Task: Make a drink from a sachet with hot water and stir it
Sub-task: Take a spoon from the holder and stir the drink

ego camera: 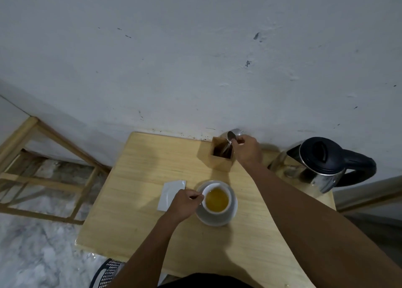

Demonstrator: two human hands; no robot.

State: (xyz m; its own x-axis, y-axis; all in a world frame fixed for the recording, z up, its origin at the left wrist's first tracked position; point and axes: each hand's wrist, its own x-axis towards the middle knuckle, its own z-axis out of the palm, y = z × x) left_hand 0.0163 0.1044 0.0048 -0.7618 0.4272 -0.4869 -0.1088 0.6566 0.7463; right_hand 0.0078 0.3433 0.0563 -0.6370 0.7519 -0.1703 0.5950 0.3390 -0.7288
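Note:
A white cup point(214, 209) of yellow-amber drink stands on a white saucer point(232, 211) in the middle of a small wooden table point(139, 211). My left hand point(185, 203) pinches the cup's handle at its left side. My right hand point(247, 150) is at the back of the table, fingers closed on a metal spoon point(231, 136) whose bowl points up over a wooden holder box point(221, 157). A white sachet point(169, 193) lies flat just left of the saucer, partly under my left hand.
A steel kettle point(322, 163) with a black lid and handle stands at the table's right back corner. The table is against a white wall. A wooden frame point(43, 174) is on the floor to the left, and a dark mesh basket point(106, 272) shows below the near edge.

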